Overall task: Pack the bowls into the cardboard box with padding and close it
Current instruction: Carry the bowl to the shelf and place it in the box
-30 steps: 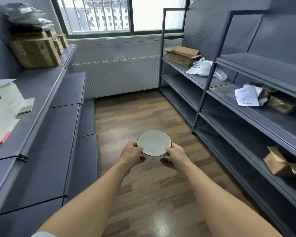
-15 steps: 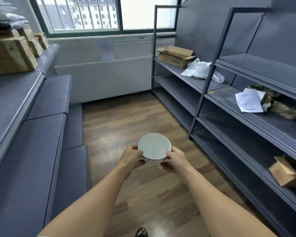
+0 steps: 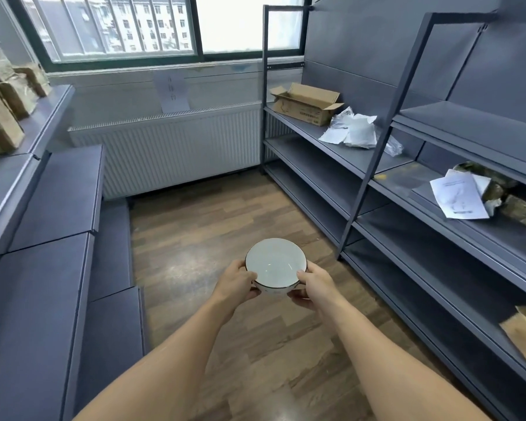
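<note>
Both hands grasping one bowl

Left hand (image 3: 236, 282) and right hand (image 3: 313, 285) clasp the round white dark-rimmed ceramic bowl (image 3: 275, 265) above the wooden floor (image 3: 213, 226).

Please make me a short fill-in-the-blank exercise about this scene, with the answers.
1. The bowl, gripped by the left hand and the right hand, is ____ inside.
2. The cardboard box on the shelf has its flaps ____.
3. The crumpled white wrapping lies ____ the box, not inside it.
Answers: empty; open; beside.
</note>
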Demonstrator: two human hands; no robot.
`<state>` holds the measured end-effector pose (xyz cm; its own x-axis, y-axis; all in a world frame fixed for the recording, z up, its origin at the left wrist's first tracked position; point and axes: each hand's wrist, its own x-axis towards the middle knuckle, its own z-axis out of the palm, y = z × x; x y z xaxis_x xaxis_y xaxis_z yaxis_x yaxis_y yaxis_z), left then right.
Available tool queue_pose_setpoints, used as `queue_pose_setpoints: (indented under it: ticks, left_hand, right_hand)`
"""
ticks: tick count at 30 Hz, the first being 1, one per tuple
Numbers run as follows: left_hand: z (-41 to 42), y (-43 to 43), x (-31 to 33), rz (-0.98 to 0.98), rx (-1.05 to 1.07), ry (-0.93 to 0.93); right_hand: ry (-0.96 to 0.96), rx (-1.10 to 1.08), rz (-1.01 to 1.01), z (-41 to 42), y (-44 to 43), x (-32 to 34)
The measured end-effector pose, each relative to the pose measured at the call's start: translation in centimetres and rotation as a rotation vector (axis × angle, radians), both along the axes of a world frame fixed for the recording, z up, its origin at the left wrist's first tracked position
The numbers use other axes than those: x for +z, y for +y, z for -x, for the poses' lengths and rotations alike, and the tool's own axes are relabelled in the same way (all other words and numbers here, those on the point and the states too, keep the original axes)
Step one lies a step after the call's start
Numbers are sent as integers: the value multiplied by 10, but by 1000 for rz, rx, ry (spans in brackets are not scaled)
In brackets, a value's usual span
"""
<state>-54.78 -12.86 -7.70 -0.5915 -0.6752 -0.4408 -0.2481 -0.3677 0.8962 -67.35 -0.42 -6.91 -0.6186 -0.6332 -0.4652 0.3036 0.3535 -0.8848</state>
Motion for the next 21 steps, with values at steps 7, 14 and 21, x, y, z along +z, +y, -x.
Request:
queue_pose_setpoints:
  ticks: [7, 14, 21]
  left_hand:
    - [46, -55, -8, -6, 11, -9]
    - [116, -142, -19, 17, 35, -40]
    - [200, -231, -18, -12, 92, -62]
  right_hand:
    - [11, 27, -34, 46, -58, -7]
    - [-9, 55, -5, 117, -142, -9]
    - [-25, 76, -28, 205, -237, -4]
